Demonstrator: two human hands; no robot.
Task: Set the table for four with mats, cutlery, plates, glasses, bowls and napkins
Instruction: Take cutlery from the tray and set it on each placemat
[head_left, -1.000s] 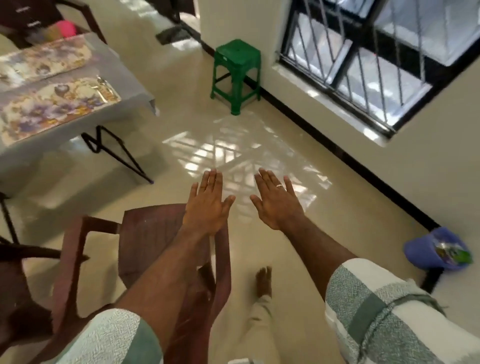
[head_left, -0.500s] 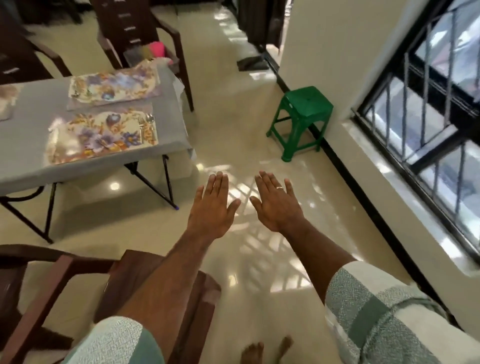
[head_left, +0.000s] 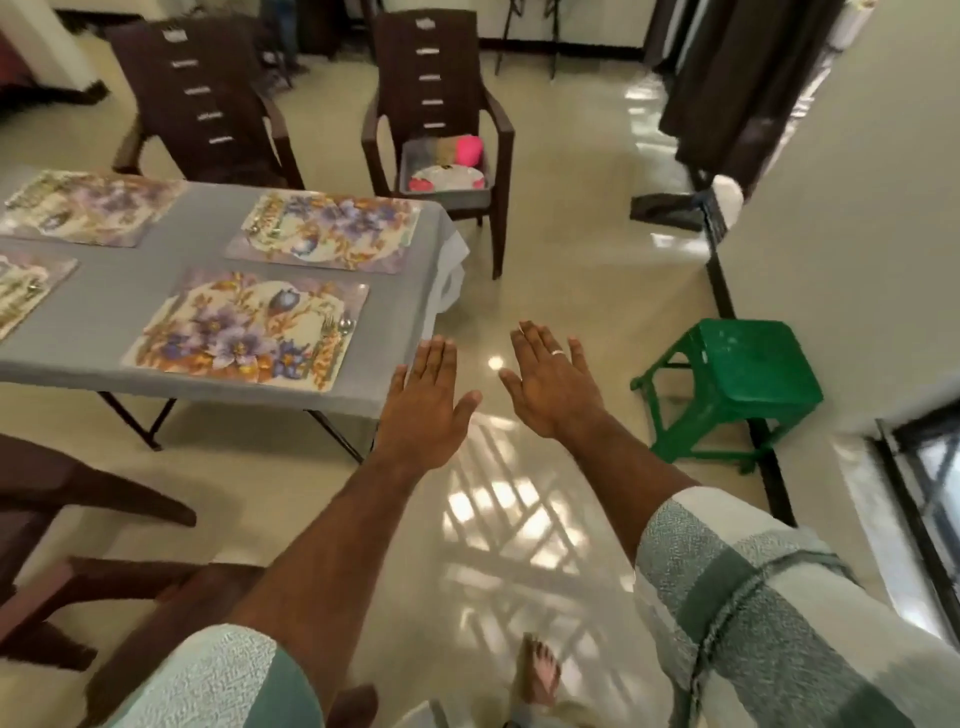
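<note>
- The left hand (head_left: 426, 410) and the right hand (head_left: 553, 387) were held out flat, palms down, fingers straight and spread, holding nothing; they hovered side by side over the floor (head_left: 545, 291), the left one just off the near right corner of the surface (head_left: 130, 306).
- Four floral mats lay on the grey-clothed surface; the nearest mat (head_left: 249, 327) sat close to the near edge, with a fork and spoon (head_left: 337, 330) on its right end; another mat (head_left: 327, 231) lay beyond it near the far right corner.
- A grey tub (head_left: 447, 195) with plates (head_left: 447, 179) and a pink item rested on the seat of a brown chair (head_left: 436, 104) past the surface's right end.
- A green stool (head_left: 743, 374) stood by the wall, with open floor between it and the surface.
</note>
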